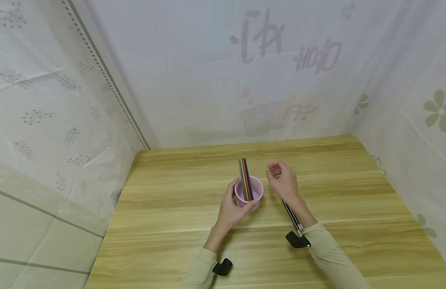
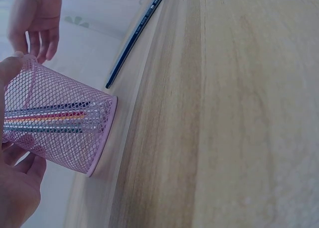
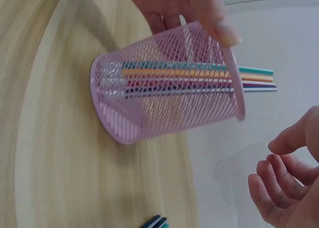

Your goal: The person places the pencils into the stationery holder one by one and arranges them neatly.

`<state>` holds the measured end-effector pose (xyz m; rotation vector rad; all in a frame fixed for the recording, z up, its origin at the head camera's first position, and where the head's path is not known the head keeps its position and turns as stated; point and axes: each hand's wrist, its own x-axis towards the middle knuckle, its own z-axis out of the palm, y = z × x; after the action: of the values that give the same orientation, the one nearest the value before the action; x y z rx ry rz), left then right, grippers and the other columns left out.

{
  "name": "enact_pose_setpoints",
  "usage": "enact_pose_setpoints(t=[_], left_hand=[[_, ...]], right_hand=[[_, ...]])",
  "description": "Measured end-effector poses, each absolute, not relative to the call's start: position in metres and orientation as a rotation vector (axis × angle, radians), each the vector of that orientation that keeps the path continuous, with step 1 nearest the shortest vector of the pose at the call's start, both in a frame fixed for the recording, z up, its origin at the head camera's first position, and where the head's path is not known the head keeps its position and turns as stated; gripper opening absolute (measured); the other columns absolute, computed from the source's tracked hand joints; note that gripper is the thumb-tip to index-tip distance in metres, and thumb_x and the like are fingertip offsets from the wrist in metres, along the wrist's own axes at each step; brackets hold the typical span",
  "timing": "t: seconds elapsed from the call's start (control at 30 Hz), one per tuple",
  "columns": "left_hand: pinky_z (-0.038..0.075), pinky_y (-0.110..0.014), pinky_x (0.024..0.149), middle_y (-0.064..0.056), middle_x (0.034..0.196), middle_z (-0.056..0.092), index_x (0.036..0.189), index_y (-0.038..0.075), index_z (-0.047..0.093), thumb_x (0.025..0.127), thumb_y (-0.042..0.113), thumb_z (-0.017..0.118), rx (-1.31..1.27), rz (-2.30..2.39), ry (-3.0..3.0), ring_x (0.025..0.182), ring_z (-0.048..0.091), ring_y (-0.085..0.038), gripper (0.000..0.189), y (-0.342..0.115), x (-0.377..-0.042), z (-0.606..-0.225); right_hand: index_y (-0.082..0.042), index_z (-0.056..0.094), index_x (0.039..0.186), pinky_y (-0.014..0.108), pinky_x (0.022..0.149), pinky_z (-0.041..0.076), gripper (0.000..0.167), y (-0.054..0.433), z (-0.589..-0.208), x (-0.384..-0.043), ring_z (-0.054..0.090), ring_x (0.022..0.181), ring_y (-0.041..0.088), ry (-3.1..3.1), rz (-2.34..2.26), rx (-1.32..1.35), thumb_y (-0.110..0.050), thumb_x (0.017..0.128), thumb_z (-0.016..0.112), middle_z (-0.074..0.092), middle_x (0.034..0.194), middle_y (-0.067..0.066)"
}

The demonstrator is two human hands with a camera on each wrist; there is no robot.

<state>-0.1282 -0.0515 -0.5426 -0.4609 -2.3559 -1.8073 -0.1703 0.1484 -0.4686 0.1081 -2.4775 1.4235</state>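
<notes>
A pink mesh pen cup [image 1: 258,188] stands upright on the table, and my left hand [image 1: 230,209] grips it round its side with the thumb near the rim. Several slim coloured pencils [image 1: 244,176] lean together inside the cup, their upper ends above the rim. Clear tips show on their lower ends through the mesh in the right wrist view. To the right of the cup, my right hand [image 1: 283,180] hovers with loosely bent fingers and holds nothing. Dark pencils [image 1: 290,214] lie on the table beneath the right forearm, partly hidden by it.
The wooden table [image 1: 165,216] has its back edge against a pale printed curtain [image 1: 194,100]. Patterned cloth also hangs at the left and right sides. A black wrist camera [image 1: 223,267] sits at the left sleeve and another camera [image 1: 298,240] at the right.
</notes>
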Motion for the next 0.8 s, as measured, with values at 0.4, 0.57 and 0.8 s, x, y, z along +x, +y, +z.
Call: enact_pose_setpoints(t=[0.4,0.57,0.8], left_hand=[[0.048,-0.046,0.112,-0.011,0.147,0.055,0.153,0.014,0.038,0.079,0.029,0.087,-0.447,-1.811,-2.347,0.133,0.056,-0.027,0.09,-0.051,-0.128,-0.543],[0.047,-0.046,0.113,-0.013,0.147,0.054,0.153,0.013,0.038,0.079,0.028,0.087,-0.452,-1.822,-2.341,0.133,0.056,-0.029,0.09,-0.051,-0.128,-0.542],[0.048,-0.045,0.111,-0.01,0.148,0.054,0.153,0.016,0.038,0.079,0.029,0.088,-0.455,-1.811,-2.347,0.133,0.056,-0.027,0.091,-0.05,-0.128,-0.544]], right_hand=[[0.003,0.067,0.103,0.009,0.067,0.052,0.016,0.171,-0.479,-0.162,0.069,0.081,0.026,-2.519,1.393,-0.008,-0.002,0.088,0.066,0.072,0.093,0.018],[0.005,0.065,0.107,0.009,0.068,0.052,0.019,0.18,-0.487,-0.155,0.07,0.085,0.03,-2.549,1.395,-0.069,-0.003,0.09,0.067,0.071,0.096,0.019],[0.006,0.063,0.113,0.021,0.074,0.056,0.026,0.194,-0.495,-0.148,0.07,0.092,0.035,-2.65,1.34,-0.132,-0.008,0.091,0.068,0.07,0.102,0.023]])
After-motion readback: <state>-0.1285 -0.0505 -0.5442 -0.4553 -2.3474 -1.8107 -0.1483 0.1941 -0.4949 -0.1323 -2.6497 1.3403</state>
